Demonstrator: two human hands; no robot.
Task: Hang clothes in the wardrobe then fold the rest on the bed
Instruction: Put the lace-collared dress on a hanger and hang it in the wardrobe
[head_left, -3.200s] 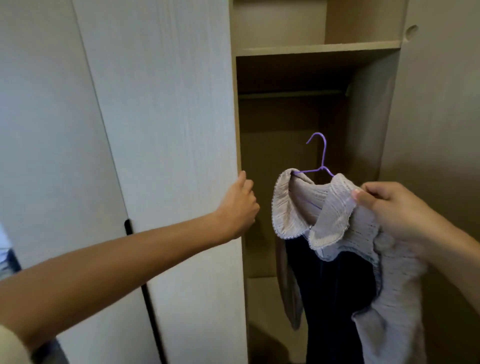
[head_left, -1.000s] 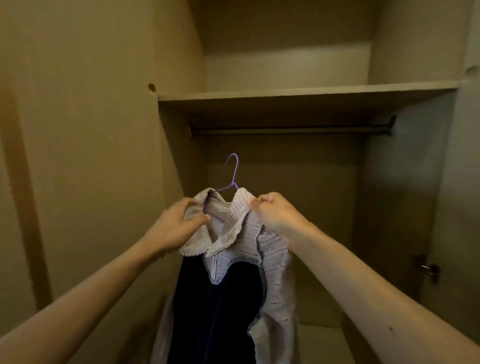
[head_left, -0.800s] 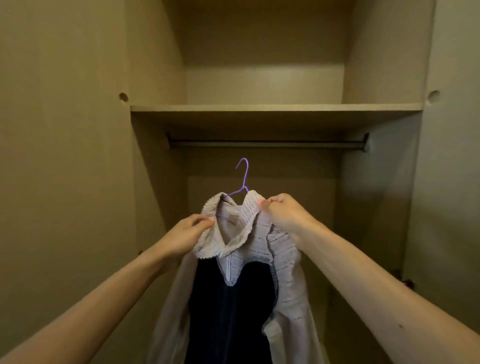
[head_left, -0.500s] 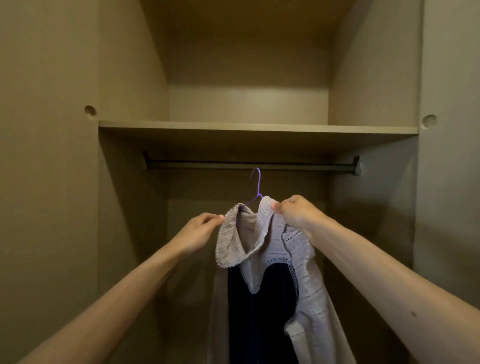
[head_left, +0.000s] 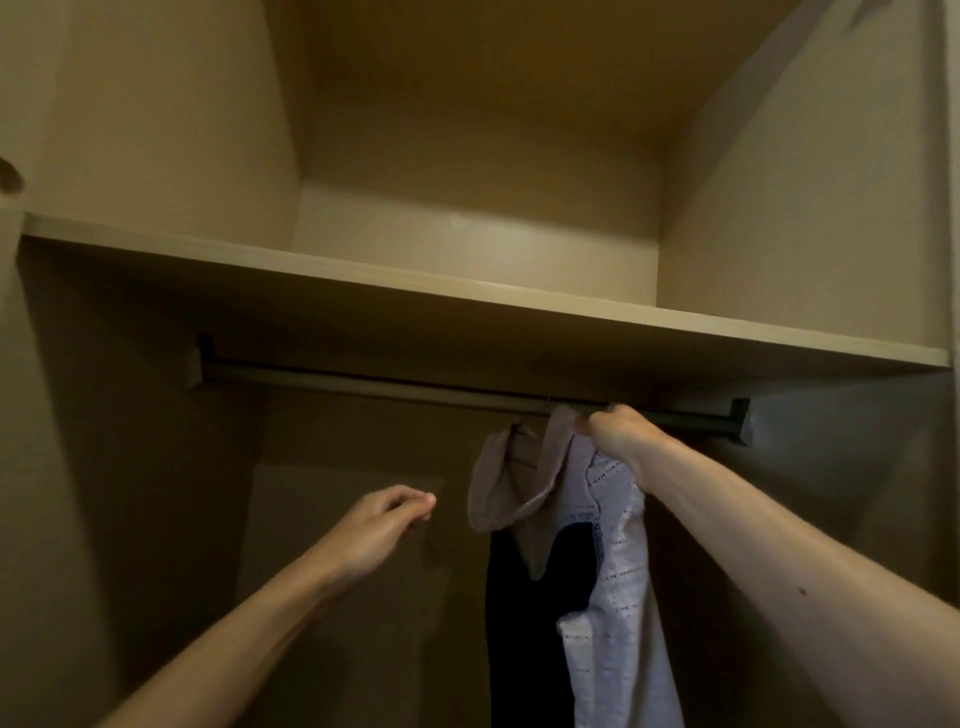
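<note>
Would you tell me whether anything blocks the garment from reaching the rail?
Nothing visible does. The right hand holds the garment by its top just under the rail, which is bare where it shows. The hook is hidden, so whether it has caught is unclear.

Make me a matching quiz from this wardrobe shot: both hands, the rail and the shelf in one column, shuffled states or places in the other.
1 left hand
2 right hand
3 rail
4 shelf

A grips the garment by its collar
B holds nothing
C pale board on top
D dark bar under that board

Pairs: 1-B, 2-A, 3-D, 4-C
</note>
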